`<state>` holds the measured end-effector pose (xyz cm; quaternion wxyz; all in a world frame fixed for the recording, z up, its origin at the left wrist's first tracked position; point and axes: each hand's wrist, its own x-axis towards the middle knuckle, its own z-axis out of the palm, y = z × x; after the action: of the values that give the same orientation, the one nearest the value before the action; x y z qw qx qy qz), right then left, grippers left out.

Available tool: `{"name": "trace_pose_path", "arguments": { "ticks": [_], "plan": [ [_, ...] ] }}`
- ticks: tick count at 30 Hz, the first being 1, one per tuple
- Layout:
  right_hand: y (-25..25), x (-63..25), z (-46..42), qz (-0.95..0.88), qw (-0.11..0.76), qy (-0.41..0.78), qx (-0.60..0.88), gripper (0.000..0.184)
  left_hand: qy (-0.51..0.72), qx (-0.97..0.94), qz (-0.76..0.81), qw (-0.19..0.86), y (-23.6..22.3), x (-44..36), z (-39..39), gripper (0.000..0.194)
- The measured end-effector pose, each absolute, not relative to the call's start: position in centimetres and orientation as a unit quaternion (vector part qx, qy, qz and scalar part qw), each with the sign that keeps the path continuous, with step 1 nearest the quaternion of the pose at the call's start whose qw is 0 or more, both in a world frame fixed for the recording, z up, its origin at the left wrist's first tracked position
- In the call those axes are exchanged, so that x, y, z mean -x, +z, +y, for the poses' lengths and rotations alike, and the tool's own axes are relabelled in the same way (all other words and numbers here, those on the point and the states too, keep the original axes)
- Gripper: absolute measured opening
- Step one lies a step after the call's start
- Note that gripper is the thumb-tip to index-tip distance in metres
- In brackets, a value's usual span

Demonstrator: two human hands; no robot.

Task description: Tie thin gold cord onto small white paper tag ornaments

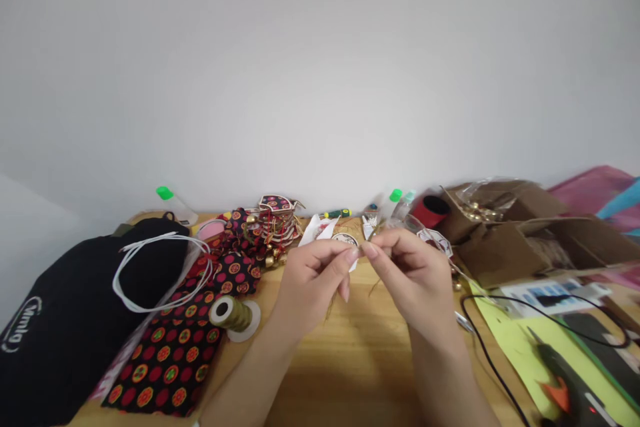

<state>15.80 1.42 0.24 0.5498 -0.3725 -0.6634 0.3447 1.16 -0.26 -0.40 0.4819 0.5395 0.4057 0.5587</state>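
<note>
Above the wooden table, my left hand pinches a thin olive-brown thread between thumb and forefinger. My right hand is closed in a pinch on the thread too, its fingertips almost touching the left ones. Loose ends dangle below both hands. Just left of my left wrist, a spool of olive thread lies on its side. Behind my fingertips is a round white piece with a dark pattern, partly hidden by my hands.
Patterned fabric, a coiled white cord and a black cloth item lie left. Finished-looking ornaments with bells sit at the back. To the right are cardboard boxes, a black cable and a glue gun.
</note>
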Motion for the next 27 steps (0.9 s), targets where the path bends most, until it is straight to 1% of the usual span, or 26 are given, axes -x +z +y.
{"name": "trace_pose_path", "arguments": {
  "ticks": [3, 7, 17, 21, 27],
  "plan": [
    [0.52, -15.84, 1.68, -0.623, 0.551, 0.429, 0.351, 0.012, 0.552, -0.54, 0.422, 0.475, -0.31, -1.11, -0.28, 0.028],
    [0.7, -15.98, 1.94, -0.578, 0.551, 0.498, 0.338, 0.014, 0.555, -0.533, 0.418, 0.482, -0.31, -1.18, -0.22, 0.025],
    [0.69, -16.4, 1.98, -0.537, 0.536, 0.564, 0.324, 0.017, 0.557, -0.498, 0.383, 0.543, -0.36, -1.15, -0.13, 0.028],
    [0.76, -16.46, 2.15, -0.504, 0.528, 0.603, 0.322, 0.021, 0.55, -0.471, 0.36, 0.589, -0.61, -1.09, -0.14, 0.024],
    [1.01, -16.33, 2.41, -0.444, 0.512, 0.666, 0.311, 0.025, 0.533, -0.413, 0.325, 0.664, -0.32, -1.05, -0.1, 0.032]
  ]
}}
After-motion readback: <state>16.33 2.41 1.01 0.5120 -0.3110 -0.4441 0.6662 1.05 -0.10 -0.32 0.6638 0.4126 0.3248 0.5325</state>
